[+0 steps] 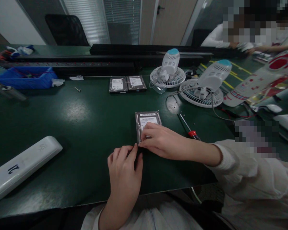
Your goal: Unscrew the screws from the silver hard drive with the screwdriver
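A hard drive [147, 120] lies flat on the dark green table [81, 127] in front of me, label side up. My right hand [162, 140] rests on its near half, fingers laid over the cover and reaching its near left corner. My left hand [124, 167] sits just below the drive, fingers curled, with the fingertips touching that same near left corner. What the fingertips pinch there, if anything, is too small to see. A red-handled screwdriver [188, 127] lies on the table just right of the drive.
Two more hard drives [127, 84] lie side by side further back. Two small white fans [168, 72] [206, 86] lie at the right with cables. A long white device [21, 166] is at the near left, a blue bin [26, 77] at far left. Another person's arm [254, 48] is at upper right.
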`<state>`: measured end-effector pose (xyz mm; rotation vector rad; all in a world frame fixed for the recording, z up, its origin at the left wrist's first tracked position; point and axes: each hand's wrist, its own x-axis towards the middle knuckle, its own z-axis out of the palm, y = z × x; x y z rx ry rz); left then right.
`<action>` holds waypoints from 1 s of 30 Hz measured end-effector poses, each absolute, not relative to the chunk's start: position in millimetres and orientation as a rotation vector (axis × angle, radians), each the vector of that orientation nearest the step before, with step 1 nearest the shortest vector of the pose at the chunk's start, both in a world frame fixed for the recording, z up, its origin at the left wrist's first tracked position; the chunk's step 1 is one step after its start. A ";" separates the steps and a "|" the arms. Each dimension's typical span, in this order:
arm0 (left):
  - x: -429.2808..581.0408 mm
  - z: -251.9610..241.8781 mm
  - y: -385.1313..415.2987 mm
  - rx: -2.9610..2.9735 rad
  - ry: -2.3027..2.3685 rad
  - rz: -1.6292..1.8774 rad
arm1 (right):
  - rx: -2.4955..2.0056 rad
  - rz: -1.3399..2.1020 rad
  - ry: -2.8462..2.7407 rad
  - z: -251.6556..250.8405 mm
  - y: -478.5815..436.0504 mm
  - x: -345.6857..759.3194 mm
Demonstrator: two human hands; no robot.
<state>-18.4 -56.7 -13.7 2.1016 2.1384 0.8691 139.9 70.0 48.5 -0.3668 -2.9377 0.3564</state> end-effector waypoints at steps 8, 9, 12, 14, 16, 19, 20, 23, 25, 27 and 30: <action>-18.1 -13.1 -57.3 2.096 2.127 0.890 | -0.354 0.330 -2.921 46.4 70.1 140.3; -18.1 -13.2 -57.3 2.096 2.129 0.891 | -0.352 0.323 -2.924 46.5 70.0 140.4; -18.1 -13.9 -57.5 2.097 2.129 0.913 | -0.358 0.289 -2.945 47.1 69.0 140.8; -18.3 -14.4 -57.8 2.096 2.127 0.927 | -0.364 0.273 -2.958 47.4 68.2 140.9; -18.3 -14.5 -58.2 2.093 2.131 0.925 | -0.367 0.268 -2.956 47.2 67.5 141.1; -18.0 -13.6 -58.7 2.079 2.143 0.887 | -0.351 0.247 -2.948 46.4 66.9 141.7; -17.9 -13.2 -58.7 2.074 2.145 0.878 | -0.345 0.237 -2.946 46.2 66.8 141.9; -17.5 -12.3 -58.4 2.074 2.144 0.875 | -0.339 0.233 -2.942 46.1 66.9 142.6; -17.5 -12.4 -58.2 2.077 2.147 0.881 | -0.348 0.254 -2.939 46.8 67.0 143.0; -17.8 -12.7 -58.2 2.078 2.147 0.885 | -0.351 0.276 -2.939 47.6 67.2 143.5; -18.2 -13.4 -58.7 2.081 2.145 0.887 | -0.347 0.270 -2.944 47.5 67.0 143.9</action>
